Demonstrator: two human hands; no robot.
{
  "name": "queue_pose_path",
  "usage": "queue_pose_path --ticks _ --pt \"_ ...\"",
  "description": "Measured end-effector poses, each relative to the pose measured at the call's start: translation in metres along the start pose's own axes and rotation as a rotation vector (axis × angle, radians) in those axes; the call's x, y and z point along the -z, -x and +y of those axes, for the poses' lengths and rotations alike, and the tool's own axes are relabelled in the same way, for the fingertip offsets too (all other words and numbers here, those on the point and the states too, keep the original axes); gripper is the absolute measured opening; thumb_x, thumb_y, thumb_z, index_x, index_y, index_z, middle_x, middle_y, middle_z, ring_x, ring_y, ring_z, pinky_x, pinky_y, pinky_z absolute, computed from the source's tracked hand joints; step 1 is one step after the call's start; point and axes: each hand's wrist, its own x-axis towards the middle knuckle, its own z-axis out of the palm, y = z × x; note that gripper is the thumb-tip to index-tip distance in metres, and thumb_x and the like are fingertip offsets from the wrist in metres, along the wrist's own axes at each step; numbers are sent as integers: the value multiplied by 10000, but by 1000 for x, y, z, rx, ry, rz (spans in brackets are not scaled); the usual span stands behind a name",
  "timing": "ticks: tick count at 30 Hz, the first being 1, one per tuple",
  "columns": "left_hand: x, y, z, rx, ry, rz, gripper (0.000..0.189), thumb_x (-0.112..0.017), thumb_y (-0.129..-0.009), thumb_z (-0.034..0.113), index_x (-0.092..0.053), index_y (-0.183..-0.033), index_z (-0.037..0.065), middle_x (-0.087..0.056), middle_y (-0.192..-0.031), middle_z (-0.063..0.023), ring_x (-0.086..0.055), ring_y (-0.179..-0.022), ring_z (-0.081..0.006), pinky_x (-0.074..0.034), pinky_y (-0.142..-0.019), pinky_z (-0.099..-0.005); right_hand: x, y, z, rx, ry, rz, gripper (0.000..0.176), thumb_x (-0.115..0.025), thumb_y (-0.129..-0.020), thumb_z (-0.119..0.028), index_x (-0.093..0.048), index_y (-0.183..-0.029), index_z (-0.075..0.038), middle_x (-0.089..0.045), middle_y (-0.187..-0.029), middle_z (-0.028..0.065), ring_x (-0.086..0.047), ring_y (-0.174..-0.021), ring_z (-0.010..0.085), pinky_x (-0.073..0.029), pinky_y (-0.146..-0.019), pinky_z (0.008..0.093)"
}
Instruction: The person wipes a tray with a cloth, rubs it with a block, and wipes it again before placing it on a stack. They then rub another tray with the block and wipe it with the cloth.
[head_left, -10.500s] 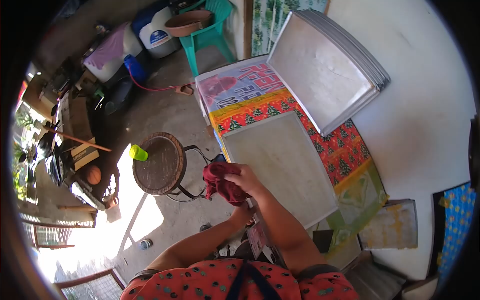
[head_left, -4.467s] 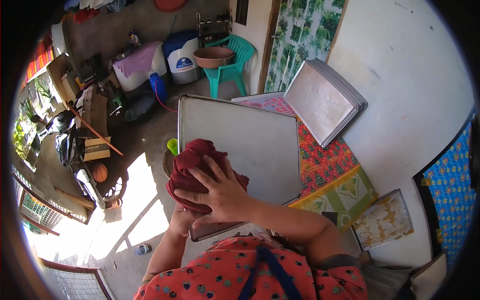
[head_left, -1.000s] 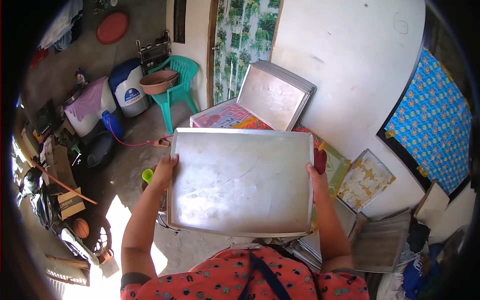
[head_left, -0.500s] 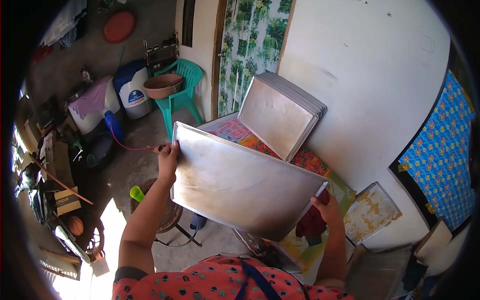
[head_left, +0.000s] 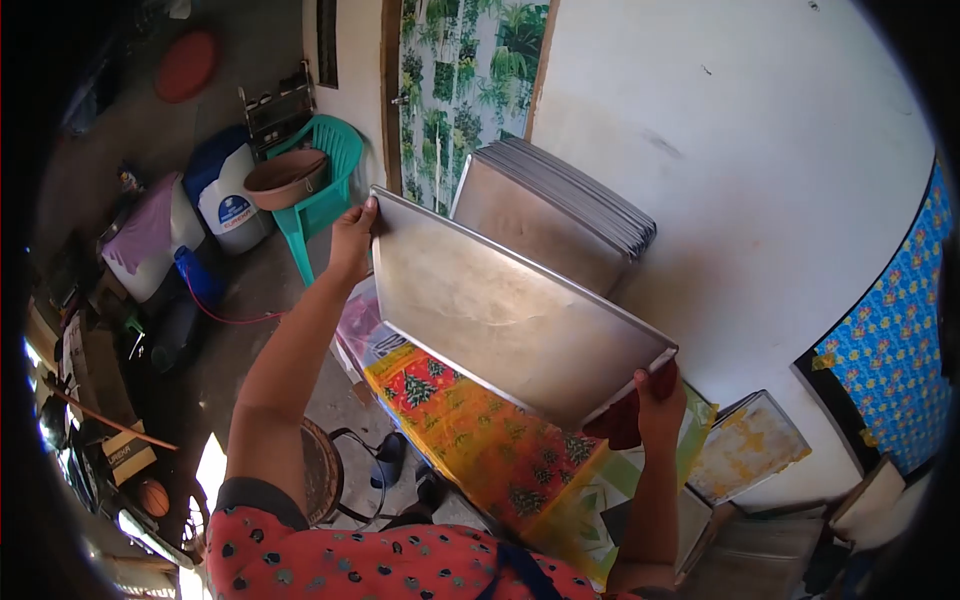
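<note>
Left grip [head_left: 352, 240]: fingers closed over the upper-left corner of the tray [head_left: 500, 325].
Right grip [head_left: 655, 400]: clamped on the lower-right corner, with a dark red cloth [head_left: 615, 425] bunched against the same palm.
Tray: flat, rectangular, dull grey metal with a raised rim. It is held tilted at frame centre above the bench [head_left: 470, 440], which has a bright printed cover.
Behind, upper centre: a stack of trays [head_left: 560, 210] leans on the white wall [head_left: 760, 180]. Whether tray and stack touch cannot be told.

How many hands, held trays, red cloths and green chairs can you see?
Hands: 2, left hand, right hand
Held tray: 1
Red cloth: 1
Green chair: 1
Total: 5
</note>
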Motion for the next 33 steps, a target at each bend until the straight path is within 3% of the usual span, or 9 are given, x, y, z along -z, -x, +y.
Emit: queue_pose_path --ticks 3,8,11,14,15,19,27,30,33 --pt "-10 -71 -39 141 -194 -25 340 -524 -939 418 -598 -958 87 -613 -813 16 -574 -746 -106 -515 -668 -368 -39 -44 10 -21 54 100 467 -722 -792 -157 -545 -1196 -3 -650 -1025 110 -603 -956 207 -456 -850 332" --pt "-44 -143 -96 228 -242 46 327 -478 -955 430 -546 -972 110 -521 -805 6 -510 -706 -133 -473 -537 -332 -105 -89 32 -99 -38 208 350 -703 -803 -99 -569 -1108 9 -632 -963 70 -578 -892 160 -443 -839 298" --pt "-62 -184 -121 184 -239 52 347 -486 -954 417 -561 -992 80 -522 -804 -7 -510 -762 -136 -468 -519 -341 -130 -106 44 -143 -39 246 465 -700 -807 -118 -525 -1222 -4 -622 -1006 78 -581 -930 177 -439 -854 305" --pt "-77 -205 -136 260 -288 -17 376 -487 -956 404 -564 -1031 44 -531 -848 -21 -501 -785 -133 -490 -622 -325 -151 -121 64 -131 -89 364 509 -685 -826 -131 -476 -1270 3 -594 -1114 106 -560 -1025 202 -416 -912 323" --pt "-70 -221 -166 247 -337 -53 472 -470 -964 404 -500 -1239 22 -573 -1057 -88 -543 -942 -181 -455 -853 -302 -158 -125 73 -111 -109 417 526 -679 -834 -137 -456 -1288 7 -582 -1157 117 -550 -1064 213 -406 -936 331" --pt "-65 -214 -198 72 -343 -300 666 -432 -973 419 -183 -1472 56 -383 -1414 -194 -374 -1303 -259 -282 -1055 -317 -183 -102 109 -186 -204 597 553 -666 -851 -142 -396 -1311 6 -512 -1257 121 -493 -1142 231 -368 -1003 347" --pt "-10 -167 -314 168 -569 -162 599 -446 -965 352 -275 -1404 -18 -470 -1314 -231 -451 -1227 -334 -341 -1013 -363 -230 -34 177 -585 -277 508 592 -620 -881 -138 -318 -1372 -6 -480 -1299 125 -479 -1167 247 -360 -1012 367" --pt "-11 -164 -329 180 -608 -117 594 -460 -957 340 -277 -1391 -23 -491 -1272 -266 -477 -1184 -386 -375 -974 -403 -238 -50 204 -448 -234 555 586 -609 -884 -132 -312 -1373 -6 -477 -1301 125 -476 -1171 246 -360 -1009 366" --pt "-13 -169 -336 191 -671 -102 621 -469 -955 346 -252 -1412 -14 -471 -1302 -274 -454 -1219 -386 -371 -988 -392 -241 -69 170 -589 -289 601 605 -591 -889 -84 -282 -1403 -5 -417 -1370 161 -440 -1229 260 -335 -1050 375"
